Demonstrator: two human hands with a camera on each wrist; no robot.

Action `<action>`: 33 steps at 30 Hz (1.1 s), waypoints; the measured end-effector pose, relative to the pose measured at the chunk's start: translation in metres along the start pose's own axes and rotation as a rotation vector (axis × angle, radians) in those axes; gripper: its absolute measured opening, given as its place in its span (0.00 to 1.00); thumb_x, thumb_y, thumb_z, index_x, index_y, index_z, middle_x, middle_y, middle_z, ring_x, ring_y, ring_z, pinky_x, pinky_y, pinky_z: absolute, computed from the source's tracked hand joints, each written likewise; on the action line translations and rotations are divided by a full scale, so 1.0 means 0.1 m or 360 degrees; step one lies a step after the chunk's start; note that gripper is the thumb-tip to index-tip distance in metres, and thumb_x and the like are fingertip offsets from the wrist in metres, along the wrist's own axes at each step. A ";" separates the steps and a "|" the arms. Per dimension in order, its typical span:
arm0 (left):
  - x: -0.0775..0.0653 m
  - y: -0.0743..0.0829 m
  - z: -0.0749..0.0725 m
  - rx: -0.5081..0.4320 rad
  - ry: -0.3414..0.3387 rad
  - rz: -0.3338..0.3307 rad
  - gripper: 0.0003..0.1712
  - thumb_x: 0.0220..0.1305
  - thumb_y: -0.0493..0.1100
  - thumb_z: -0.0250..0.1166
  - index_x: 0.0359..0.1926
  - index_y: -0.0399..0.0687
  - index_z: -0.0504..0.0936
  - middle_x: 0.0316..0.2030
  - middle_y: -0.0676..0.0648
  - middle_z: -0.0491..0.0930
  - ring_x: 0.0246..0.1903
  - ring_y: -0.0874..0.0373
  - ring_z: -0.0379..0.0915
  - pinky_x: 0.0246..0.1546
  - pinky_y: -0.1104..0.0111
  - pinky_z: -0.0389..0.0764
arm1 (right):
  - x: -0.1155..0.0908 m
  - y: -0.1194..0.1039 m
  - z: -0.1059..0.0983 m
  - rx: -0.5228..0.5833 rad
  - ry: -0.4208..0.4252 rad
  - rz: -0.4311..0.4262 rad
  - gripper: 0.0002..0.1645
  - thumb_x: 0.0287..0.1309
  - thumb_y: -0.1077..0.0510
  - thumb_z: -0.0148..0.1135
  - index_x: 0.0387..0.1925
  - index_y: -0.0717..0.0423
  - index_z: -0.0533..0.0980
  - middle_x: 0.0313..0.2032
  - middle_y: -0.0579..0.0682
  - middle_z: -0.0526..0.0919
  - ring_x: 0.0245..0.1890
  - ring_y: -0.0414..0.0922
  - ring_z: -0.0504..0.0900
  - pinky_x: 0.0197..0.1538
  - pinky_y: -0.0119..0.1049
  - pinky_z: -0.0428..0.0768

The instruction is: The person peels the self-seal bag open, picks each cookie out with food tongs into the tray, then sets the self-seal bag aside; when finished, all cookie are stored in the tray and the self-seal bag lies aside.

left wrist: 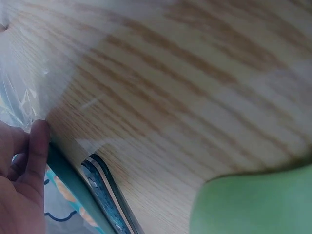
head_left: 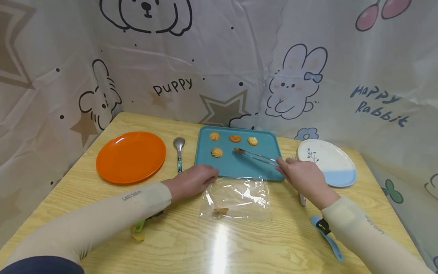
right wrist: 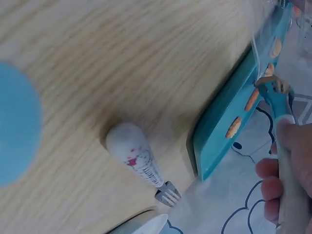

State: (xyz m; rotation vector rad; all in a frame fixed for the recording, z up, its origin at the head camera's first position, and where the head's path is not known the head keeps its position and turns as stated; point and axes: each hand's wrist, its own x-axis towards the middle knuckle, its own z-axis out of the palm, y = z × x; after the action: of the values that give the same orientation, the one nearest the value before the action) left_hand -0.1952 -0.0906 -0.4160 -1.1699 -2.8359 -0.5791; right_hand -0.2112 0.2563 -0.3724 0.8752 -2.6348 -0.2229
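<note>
My right hand (head_left: 304, 179) grips a pair of tongs (head_left: 258, 156) over the blue-green tray (head_left: 246, 167). Between the tong tips is a small brown cookie (right wrist: 273, 80). Several cookies lie on the tray, among them a swirled one (head_left: 216, 152), a pretzel-shaped one (head_left: 235, 138) and a pale-topped one (head_left: 253, 141). At the tray's near edge, my left hand (head_left: 193, 180) pinches the upper left corner of a clear plastic bag (head_left: 239, 198) between thumb and finger. The bag lies flat on the table with one cookie (head_left: 221, 210) inside, near its bottom edge.
An orange plate (head_left: 131, 158) and a spoon (head_left: 179, 150) lie left of the tray. To the right are a white and blue plate (head_left: 328, 160) and a fork (right wrist: 139, 156). A blue utensil (head_left: 330, 241) lies near my right forearm, a green and yellow one (head_left: 138, 231) by the left.
</note>
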 end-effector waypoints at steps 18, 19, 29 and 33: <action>0.02 0.01 -0.03 -0.0034 0.0001 0.0011 0.05 0.69 0.37 0.58 0.34 0.47 0.78 0.27 0.53 0.75 0.29 0.61 0.68 0.34 0.73 0.75 | -0.35 0.44 -0.29 0.1120 -0.0634 0.0427 0.21 0.70 0.41 0.49 0.44 0.54 0.76 0.31 0.54 0.82 0.22 0.43 0.78 0.26 0.39 0.77; 0.02 0.01 -0.03 -0.0034 0.0004 0.0014 0.05 0.69 0.37 0.58 0.34 0.47 0.78 0.27 0.53 0.75 0.29 0.61 0.68 0.34 0.73 0.75 | -0.40 0.49 -0.31 0.1266 -0.0698 0.0428 0.19 0.71 0.43 0.49 0.40 0.54 0.75 0.28 0.53 0.80 0.18 0.41 0.74 0.21 0.36 0.73; 0.01 0.01 -0.02 -0.0054 0.0009 0.0021 0.06 0.69 0.37 0.58 0.33 0.47 0.78 0.26 0.53 0.74 0.28 0.62 0.67 0.33 0.73 0.73 | -0.85 0.81 -0.32 0.1965 -0.1257 0.0206 0.17 0.74 0.56 0.45 0.46 0.65 0.76 0.21 0.69 0.72 0.13 0.59 0.63 0.18 0.36 0.73; 0.02 0.01 -0.01 -0.0055 0.0009 0.0015 0.06 0.69 0.38 0.58 0.34 0.48 0.78 0.27 0.54 0.76 0.29 0.62 0.68 0.34 0.73 0.74 | -0.87 0.72 -0.25 0.2130 -0.1349 0.0096 0.17 0.74 0.59 0.44 0.43 0.67 0.76 0.19 0.68 0.71 0.13 0.61 0.60 0.12 0.39 0.69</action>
State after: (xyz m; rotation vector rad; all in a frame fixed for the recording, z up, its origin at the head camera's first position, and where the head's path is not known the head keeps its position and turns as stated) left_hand -0.1956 -0.0892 -0.4145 -1.1842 -2.8249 -0.6321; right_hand -0.1760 0.3652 -0.3556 1.1777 -3.4092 1.7183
